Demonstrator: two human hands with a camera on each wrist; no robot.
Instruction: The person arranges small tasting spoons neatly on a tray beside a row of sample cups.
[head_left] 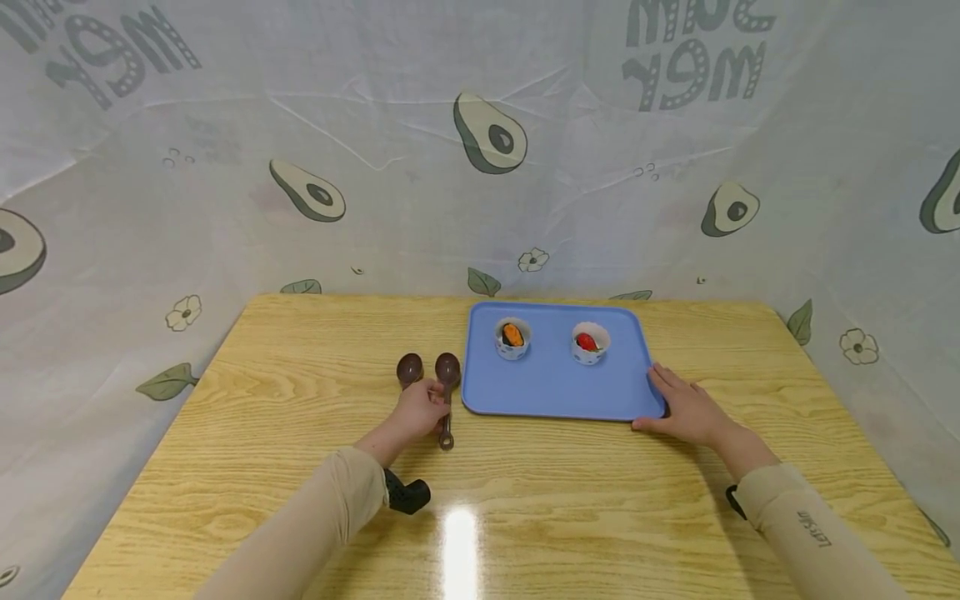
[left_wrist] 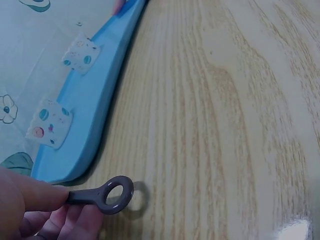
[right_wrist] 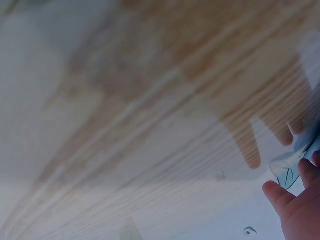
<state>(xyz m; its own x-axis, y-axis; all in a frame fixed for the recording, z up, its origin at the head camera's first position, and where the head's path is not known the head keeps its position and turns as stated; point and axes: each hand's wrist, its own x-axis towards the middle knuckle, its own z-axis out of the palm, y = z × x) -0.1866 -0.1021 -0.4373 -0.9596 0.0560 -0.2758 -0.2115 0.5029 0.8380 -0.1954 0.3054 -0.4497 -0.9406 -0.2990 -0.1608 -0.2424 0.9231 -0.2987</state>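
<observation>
My left hand pinches the handle of a brown ladle just left of the blue tray. In the left wrist view, the ring-shaped handle end sticks out past the thumb and fingers. Another brown ladle lies alongside, its handle partly hidden by that hand. My right hand rests at the tray's lower right corner, fingers spread along its edge. On the tray stand two small patterned cups: one cup holds an orange-topped sushi piece, the other cup a red item.
A wood-grain table bears everything. Behind and beside it hangs a pale cloth printed with avocados and flowers. A black device is strapped at the left wrist.
</observation>
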